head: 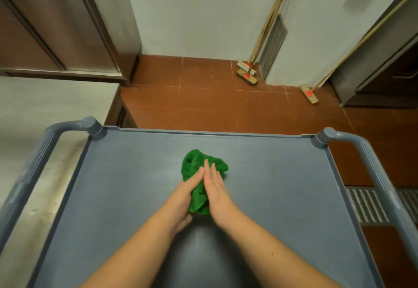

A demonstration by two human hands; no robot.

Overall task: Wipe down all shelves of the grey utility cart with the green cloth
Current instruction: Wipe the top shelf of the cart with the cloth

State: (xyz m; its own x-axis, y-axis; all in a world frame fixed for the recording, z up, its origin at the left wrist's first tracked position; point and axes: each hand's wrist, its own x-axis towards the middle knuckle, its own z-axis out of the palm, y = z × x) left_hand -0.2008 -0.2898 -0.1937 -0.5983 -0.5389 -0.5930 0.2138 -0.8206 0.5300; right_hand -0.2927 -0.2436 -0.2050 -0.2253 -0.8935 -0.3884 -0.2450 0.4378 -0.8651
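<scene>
1. Both of my hands meet on the crumpled green terry cloth: my left hand has its fingers curled round the cloth's left side, gripping it, while my right hand lies against its right side with the fingers straight and close together, pressing.
2. That cloth is bunched between my palms and spreads out beyond my fingertips, resting on the flat top shelf of the grey plastic utility cart, near the shelf's middle.
3. Under my forearms, closer to me than the grip, the shelf surface shows a dark shadow and a faint shine.
4. Beyond the cloth runs the shelf's raised far rim, with a round grey corner post to the far left of my hands and a matching post to the far right.
5. Ribbed grey handle bars curve from those posts down either side of the cart, well apart from my hands.
6. Past the cart lies a reddish-brown tiled floor, ending at a pale wall.
7. Two wooden-handled brooms lean against that wall ahead and to the right of my grip; a third broom stands further right.
8. Ahead to the left is a stainless steel cabinet, and a pale counter top sits beside the cart's left.
9. A metal floor grate lies to the right of my hands, beyond the handle.
</scene>
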